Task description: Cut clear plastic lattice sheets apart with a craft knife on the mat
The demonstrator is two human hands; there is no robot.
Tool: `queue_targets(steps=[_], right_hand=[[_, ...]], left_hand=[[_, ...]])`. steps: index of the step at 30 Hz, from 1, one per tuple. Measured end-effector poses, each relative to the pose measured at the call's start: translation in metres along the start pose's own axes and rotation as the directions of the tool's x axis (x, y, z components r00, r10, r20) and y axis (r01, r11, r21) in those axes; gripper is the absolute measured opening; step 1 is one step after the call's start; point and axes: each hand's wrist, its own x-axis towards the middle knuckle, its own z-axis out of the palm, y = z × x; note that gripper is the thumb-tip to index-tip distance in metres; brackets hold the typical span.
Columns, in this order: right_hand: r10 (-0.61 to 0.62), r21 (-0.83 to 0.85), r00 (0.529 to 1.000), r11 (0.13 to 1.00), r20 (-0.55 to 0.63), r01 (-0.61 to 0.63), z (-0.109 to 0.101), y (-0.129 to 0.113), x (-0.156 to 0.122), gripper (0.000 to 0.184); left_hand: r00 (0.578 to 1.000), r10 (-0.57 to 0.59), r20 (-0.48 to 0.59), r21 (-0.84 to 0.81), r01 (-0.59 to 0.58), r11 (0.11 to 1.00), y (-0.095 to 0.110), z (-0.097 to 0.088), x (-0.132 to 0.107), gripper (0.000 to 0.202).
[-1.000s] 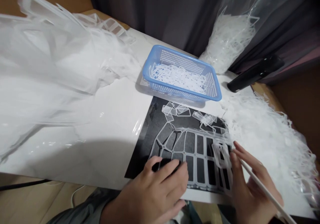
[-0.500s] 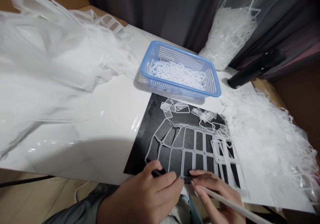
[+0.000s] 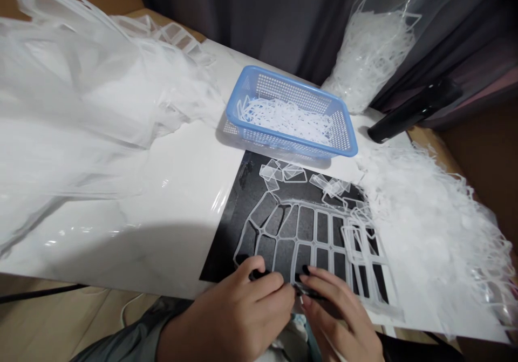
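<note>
A translucent plastic sheet of joined rectangular frames (image 3: 297, 240) lies on a black mat (image 3: 226, 248), its left part bent out of line. At the sheet's near edge, my left hand (image 3: 238, 311) has its fingers curled and closed on the plastic; its fingertips are partly hidden. Close to its right, my right hand (image 3: 340, 313) pinches the same edge, fingers on top and thumb below. The spot between both hands' fingertips is mostly covered. Small loose rectangular rings (image 3: 294, 173) lie on the mat beyond the sheet, and some overlap its right end.
Behind the mat stands a blue basket (image 3: 291, 142) holding many white rings. A heap of plastic scraps (image 3: 437, 232) spreads at right, and stacked translucent sheets (image 3: 81, 108) fill the left. A clear bag (image 3: 372, 54) and a black cylinder (image 3: 408, 114) stand behind.
My right hand has shifted slightly left and up along the sheet's near edge. The pale strip that stuck out from its fingers no longer shows there. My left hand has barely moved.
</note>
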Motion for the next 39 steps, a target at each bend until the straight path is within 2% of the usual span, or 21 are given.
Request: queue_targets(steps=[3, 5, 8, 12, 16, 19, 22, 24, 26, 28, 33, 39], right_hand=[[0.031, -0.103, 0.999, 0.994, 0.043, -0.027, 0.004, 0.001, -0.008, 0.017], [0.041, -0.145, 0.999, 0.989, 0.002, -0.04, 0.008, 0.002, -0.012, 0.02], [0.023, -0.139, 0.998, 0.99, -0.057, -0.03, 0.014, 0.003, -0.014, 0.023], [-0.032, -0.118, 0.998, 0.993, -0.052, 0.025, 0.013, 0.006, -0.007, 0.022], [0.016, -0.123, 0.999, 0.992, -0.039, -0.021, 0.007, 0.008, 0.001, 0.019], [0.115, -0.017, 0.993, 0.993, 0.0, -0.115, 0.003, 0.006, 0.001, 0.016], [0.151, 0.118, 0.988, 0.981, 0.023, -0.152, 0.001, 0.004, -0.001, 0.018], [0.16, 0.165, 0.987, 0.973, 0.011, -0.159, 0.002, 0.003, -0.002, 0.019], [0.171, 0.178, 0.985, 0.969, 0.011, -0.17, 0.003, 0.002, -0.001, 0.021], [0.16, 0.164, 0.987, 0.974, 0.0, -0.157, 0.004, 0.002, 0.001, 0.022], [0.091, 0.089, 0.996, 0.992, -0.007, -0.09, 0.008, 0.002, 0.002, 0.023], [0.106, 0.037, 0.992, 0.994, -0.067, -0.103, 0.021, 0.001, -0.009, 0.019]], left_hand=[[1.0, 0.012, 0.013, 0.001, -0.012, 1.0, -0.001, 0.001, 0.002, 0.021], [1.0, 0.017, 0.007, -0.009, -0.017, 1.0, -0.001, 0.001, 0.002, 0.02], [1.0, 0.014, -0.003, -0.03, -0.014, 0.999, -0.001, 0.002, 0.001, 0.016], [1.0, 0.016, 0.009, -0.034, -0.015, 0.999, -0.001, 0.003, 0.0, 0.015], [1.0, 0.012, 0.012, -0.02, -0.012, 1.0, -0.001, 0.002, 0.002, 0.011], [0.999, -0.041, 0.009, -0.037, 0.041, 0.998, 0.001, -0.001, 0.005, 0.015], [0.989, -0.141, -0.039, -0.097, 0.137, 0.986, 0.003, -0.002, 0.007, 0.013], [0.963, -0.264, -0.055, -0.163, 0.253, 0.954, 0.004, -0.002, 0.01, 0.01], [0.921, -0.389, -0.013, -0.247, 0.374, 0.894, 0.004, -0.002, 0.011, 0.008], [0.891, -0.452, 0.046, -0.305, 0.443, 0.843, 0.004, -0.002, 0.012, 0.006], [0.891, -0.441, 0.111, -0.311, 0.452, 0.836, 0.001, 0.0, 0.012, 0.01], [0.891, -0.449, 0.063, -0.312, 0.445, 0.839, 0.002, 0.001, 0.01, 0.016]])
